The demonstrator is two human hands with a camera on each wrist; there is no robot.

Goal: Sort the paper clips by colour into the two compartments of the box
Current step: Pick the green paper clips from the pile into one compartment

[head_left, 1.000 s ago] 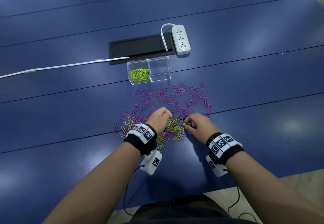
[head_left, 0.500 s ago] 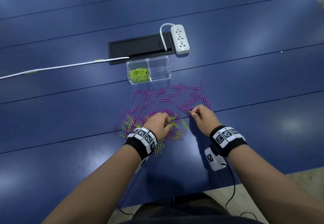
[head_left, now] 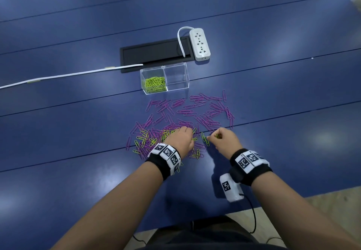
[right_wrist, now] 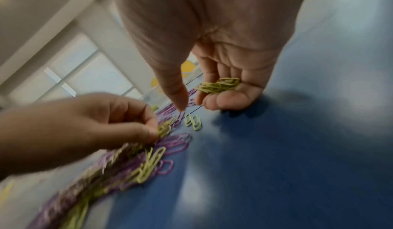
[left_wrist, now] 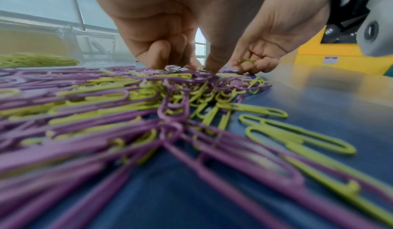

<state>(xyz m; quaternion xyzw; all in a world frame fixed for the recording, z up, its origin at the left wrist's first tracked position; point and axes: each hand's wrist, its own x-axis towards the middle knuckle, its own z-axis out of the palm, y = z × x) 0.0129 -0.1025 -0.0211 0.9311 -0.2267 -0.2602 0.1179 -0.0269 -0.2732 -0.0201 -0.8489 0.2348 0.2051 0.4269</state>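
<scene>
On the dark blue worktop lies a big spread of thin purple paper clips and yellow-green paper clips. The mixed part of the pile sits at about 6 o'clock from the small clear plastic box with two compartments, and mostly purple ones lie nearer the box. The box's left compartment holds a heap of yellow-green clips. The right compartment looks bare from here.

The left hand is down on the mixed pile, its fingers bent and nipping a yellow-green clip at the tips. The right hand is just at 3 o'clock from it, low over the worktop. Its fingers are curled round a little bunch of yellow-green clips in the palm, with the thumb pointing down. Two loose yellow-green clips lie between the hands.

At 12 o'clock from the box are a black slot cover and a white power strip.
</scene>
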